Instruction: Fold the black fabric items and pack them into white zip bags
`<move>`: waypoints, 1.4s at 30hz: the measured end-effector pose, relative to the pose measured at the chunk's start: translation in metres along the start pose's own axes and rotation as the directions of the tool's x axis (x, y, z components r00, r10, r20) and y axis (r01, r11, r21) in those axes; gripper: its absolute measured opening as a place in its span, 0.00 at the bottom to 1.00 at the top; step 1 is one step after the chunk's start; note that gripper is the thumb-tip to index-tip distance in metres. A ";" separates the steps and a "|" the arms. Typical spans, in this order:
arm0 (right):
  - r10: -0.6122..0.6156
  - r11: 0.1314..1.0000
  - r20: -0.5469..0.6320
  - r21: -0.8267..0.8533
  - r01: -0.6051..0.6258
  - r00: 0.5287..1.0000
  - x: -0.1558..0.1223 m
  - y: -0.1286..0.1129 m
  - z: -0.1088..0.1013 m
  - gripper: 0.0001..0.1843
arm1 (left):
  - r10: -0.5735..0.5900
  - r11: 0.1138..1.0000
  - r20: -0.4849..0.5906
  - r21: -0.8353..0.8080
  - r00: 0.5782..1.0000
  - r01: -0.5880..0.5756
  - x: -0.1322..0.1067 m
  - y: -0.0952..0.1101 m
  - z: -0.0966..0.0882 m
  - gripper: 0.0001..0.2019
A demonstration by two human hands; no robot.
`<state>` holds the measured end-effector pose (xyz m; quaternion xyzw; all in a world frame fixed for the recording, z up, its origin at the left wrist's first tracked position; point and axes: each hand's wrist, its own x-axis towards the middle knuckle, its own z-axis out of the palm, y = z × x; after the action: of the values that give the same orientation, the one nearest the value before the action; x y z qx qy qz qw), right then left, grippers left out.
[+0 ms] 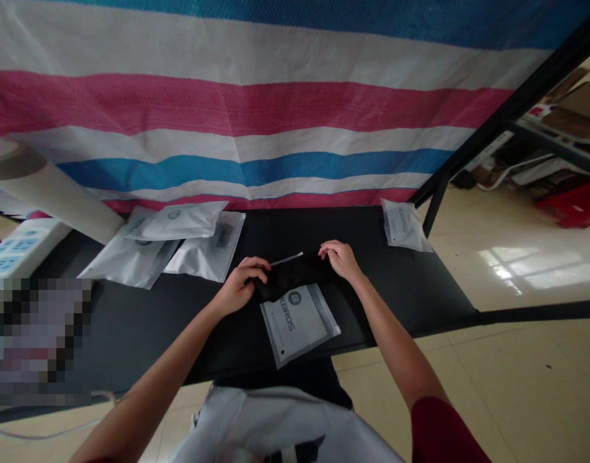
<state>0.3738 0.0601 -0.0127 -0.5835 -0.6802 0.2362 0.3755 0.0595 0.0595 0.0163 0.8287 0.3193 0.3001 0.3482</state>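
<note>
1. My bare left hand (244,283), its back turned upward; the fingers are bent in a grip and directed toward my right.
2. My bare right hand (340,258), apart from the left and slightly farther forward; the fingertips curl in a pinch, directed leftward.
3. My bare left forearm (164,366), reaching diagonally forward and inward.
4. My bare right forearm (391,334), slanting forward and inward from a dark-red fabric sleeve (442,431).

held black fabric (289,278) – matt | near pouch (300,325) – frosted plastic | floor (531,386): glossy
</note>
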 end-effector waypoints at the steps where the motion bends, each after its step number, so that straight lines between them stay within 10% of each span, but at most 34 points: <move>1: -0.044 0.995 0.023 -0.093 0.045 0.999 0.000 -0.003 -0.002 0.17 | 0.013 1.000 0.023 0.023 1.000 -0.013 -0.004 0.005 -0.001 0.17; 7: -0.149 0.891 0.140 -0.410 0.195 0.979 -0.004 -0.028 -0.007 0.14 | 0.054 0.975 0.187 0.202 0.981 -0.092 -0.040 0.039 0.005 0.19; 18: -0.362 0.887 0.230 -0.215 0.410 0.904 -0.045 -0.096 0.009 0.20 | 0.054 0.774 0.225 0.607 0.973 -0.183 -0.055 0.059 0.056 0.16; 26: -0.283 0.876 0.432 -0.247 0.414 0.856 -0.100 -0.087 0.026 0.40 | 0.166 0.823 0.194 0.513 0.967 -0.244 -0.060 0.047 0.056 0.17; 35: -0.379 0.848 0.290 -0.272 0.456 0.879 -0.099 -0.085 0.036 0.30 | 0.108 0.893 0.162 0.418 0.981 -0.167 -0.049 0.042 0.043 0.15; 42: -0.045 0.972 0.083 -0.228 0.063 0.996 -0.088 -0.088 0.041 0.15 | -0.076 0.992 -0.010 0.104 0.997 0.077 -0.021 0.039 0.039 0.23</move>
<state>0.2906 -0.0389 0.0084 -0.5948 -0.7328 0.1676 0.2849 0.0874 0.0074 0.0182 0.8321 0.3669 0.2718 0.3149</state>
